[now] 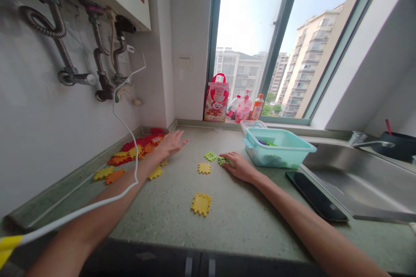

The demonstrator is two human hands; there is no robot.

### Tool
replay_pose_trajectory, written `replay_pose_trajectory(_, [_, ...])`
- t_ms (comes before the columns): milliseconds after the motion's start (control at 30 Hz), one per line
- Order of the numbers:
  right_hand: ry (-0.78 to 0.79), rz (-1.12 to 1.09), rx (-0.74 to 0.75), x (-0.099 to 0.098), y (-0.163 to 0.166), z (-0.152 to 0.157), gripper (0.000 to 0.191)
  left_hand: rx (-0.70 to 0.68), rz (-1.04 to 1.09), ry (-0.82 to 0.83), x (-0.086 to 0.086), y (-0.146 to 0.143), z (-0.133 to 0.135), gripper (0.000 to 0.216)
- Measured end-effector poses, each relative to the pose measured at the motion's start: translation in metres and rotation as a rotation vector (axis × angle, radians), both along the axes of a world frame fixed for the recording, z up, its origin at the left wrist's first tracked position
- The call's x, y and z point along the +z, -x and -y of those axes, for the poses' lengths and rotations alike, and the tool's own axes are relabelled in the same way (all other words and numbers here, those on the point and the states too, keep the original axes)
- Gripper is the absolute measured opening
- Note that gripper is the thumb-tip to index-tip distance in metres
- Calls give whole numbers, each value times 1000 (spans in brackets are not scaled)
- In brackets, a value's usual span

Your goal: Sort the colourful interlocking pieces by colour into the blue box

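My left hand (170,143) reaches over the counter with its fingers spread and nothing in them. It is just right of a heap of red, orange and yellow notched plastic building tiles (134,151). My right hand (240,166) lies low over the counter, its fingertips on a green notched tile (223,161); whether they grip it I cannot tell. Left of that hand lies another green tile (210,156). A smaller yellow tile (204,168) is just below it, and a larger yellow tile (201,204) sits nearer the front edge.
Right of my right hand stands a teal plastic tub (279,149) with purple and green pieces inside. A black phone (315,197) lies beside the steel sink (367,177). Bottles (244,107) and a red-and-pink bag (216,100) stand on the windowsill. A white cable (107,201) crosses above my left forearm.
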State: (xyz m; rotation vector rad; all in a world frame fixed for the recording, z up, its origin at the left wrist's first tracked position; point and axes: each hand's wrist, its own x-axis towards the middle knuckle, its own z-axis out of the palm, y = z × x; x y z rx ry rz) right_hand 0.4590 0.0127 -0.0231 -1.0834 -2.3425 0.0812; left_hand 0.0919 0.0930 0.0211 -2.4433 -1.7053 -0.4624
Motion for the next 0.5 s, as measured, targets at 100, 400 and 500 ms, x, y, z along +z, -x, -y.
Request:
replay_pose_trajectory(100, [2,3,-4,-2,0,0,38,209,-23,52,-1,39,-13,84])
replay_pose_trajectory(400, [2,14,10,-2,-3,1,38,403,-166,-64,-5,57,-19,84])
replay_pose_trajectory(500, [-1,10,11,-2,-3,1,37,373,-161,-54,-6,60,-20,80])
